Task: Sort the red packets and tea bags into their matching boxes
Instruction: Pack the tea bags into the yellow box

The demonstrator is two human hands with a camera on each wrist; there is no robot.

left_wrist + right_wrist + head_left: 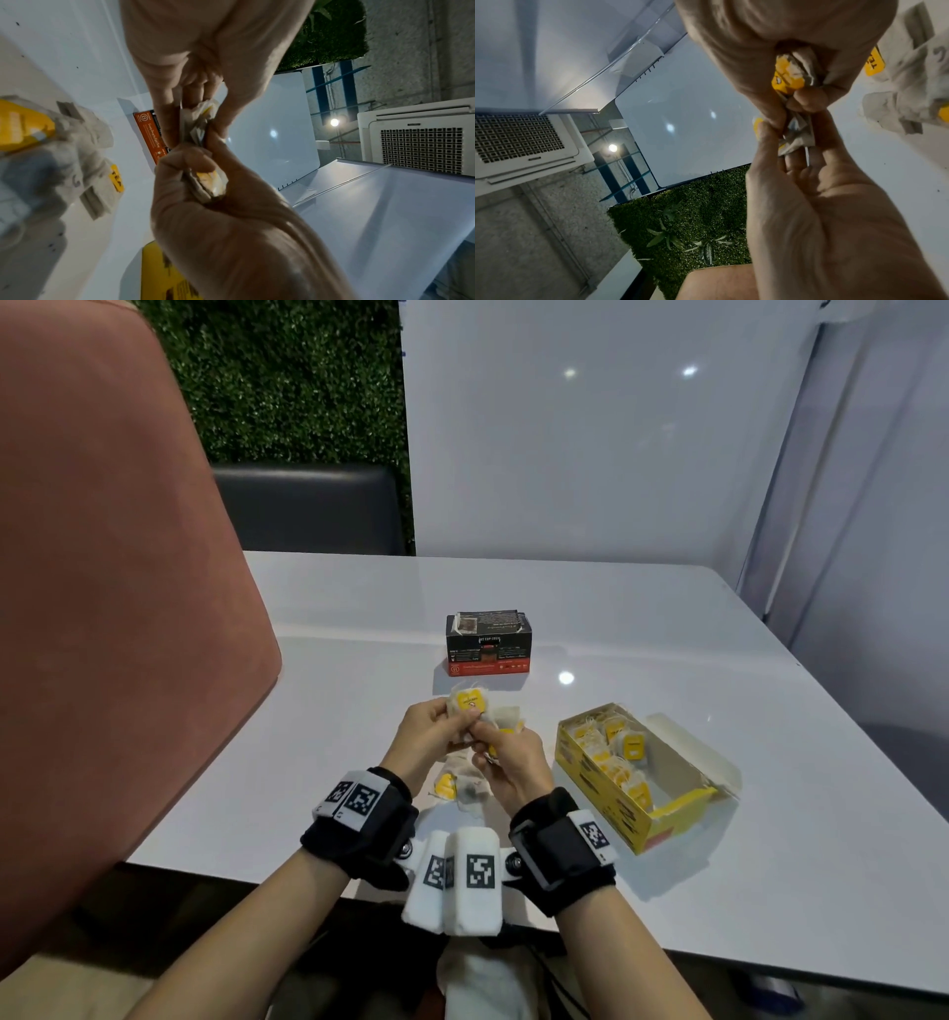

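Note:
Both hands meet above the table's middle. My left hand [452,719] pinches a tea bag [468,702] by its yellow tag. My right hand [495,737] grips a small bunch of tea bags [509,719] that touches the left one. From the left wrist, the left hand [195,113] comes in from the top and the right hand [205,162] from below, both on crumpled paper bags. A few loose tea bags [457,785] lie under my wrists. The yellow box [590,773] stands open at the right, with several tea bags inside. The black and red box [488,642] sits behind, lid closed. No red packets are visible.
A pink chair back [102,608] fills the left, close to the white table's [667,891] left edge. A dark seat [308,505] stands beyond the far edge. White panels wall off the back and right. A white cloth [462,875] lies at the near edge.

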